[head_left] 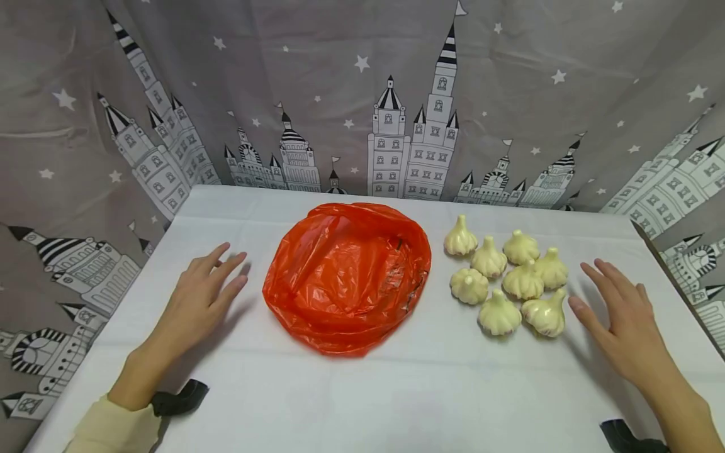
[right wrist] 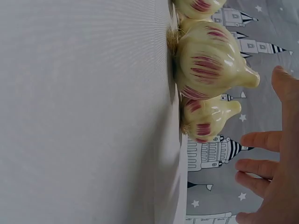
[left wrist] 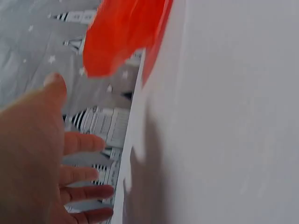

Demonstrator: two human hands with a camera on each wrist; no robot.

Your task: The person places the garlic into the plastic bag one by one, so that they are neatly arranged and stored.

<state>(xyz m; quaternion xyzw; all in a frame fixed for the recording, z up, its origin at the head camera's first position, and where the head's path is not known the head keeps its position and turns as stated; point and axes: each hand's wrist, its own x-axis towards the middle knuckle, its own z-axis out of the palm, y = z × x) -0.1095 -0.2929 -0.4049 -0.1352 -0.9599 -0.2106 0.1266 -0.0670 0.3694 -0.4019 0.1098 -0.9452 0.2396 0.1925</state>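
Observation:
An orange-red plastic bag lies with its mouth spread wide in the middle of the table. To its right sit several pale garlic bulbs, loosely bunched together. My left hand hovers left of the bag, fingers extended and touching nothing; the left wrist view shows the bag's edge beyond the thumb. On the other side, my right hand is held just right of the bulbs, fingers spread and holding nothing. Purple-red streaks mark the nearest garlic bulb in the right wrist view.
A white cloth covers the table. Behind and beside it hangs a grey curtain printed with castles and stars. Each wrist carries a black strap, and a cream sleeve shows on the left arm.

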